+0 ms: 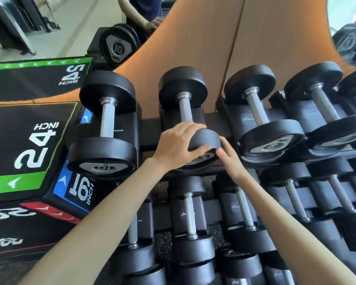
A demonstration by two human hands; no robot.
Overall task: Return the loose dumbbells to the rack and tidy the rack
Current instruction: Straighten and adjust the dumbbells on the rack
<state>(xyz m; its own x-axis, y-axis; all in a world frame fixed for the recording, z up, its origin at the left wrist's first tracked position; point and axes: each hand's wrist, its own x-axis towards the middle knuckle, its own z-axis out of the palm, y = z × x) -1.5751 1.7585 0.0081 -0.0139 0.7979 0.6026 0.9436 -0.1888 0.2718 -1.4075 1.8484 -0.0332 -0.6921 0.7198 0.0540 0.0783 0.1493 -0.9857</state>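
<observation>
Black gripped dumbbell (206,138); "24 INCH" box (19,130)

On the top tier of the rack (150,130), the second dumbbell (185,109) is seated right of the end dumbbell (107,122); lower dumbbells (190,217) are racked beneath. Beside the rack's left end, boxes (29,140) are stacked.

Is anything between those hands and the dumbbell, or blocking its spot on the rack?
Nothing visible. The left hand grips the dumbbell by its near head, the right hand touches it, and it lies on the rack, top row.
</observation>
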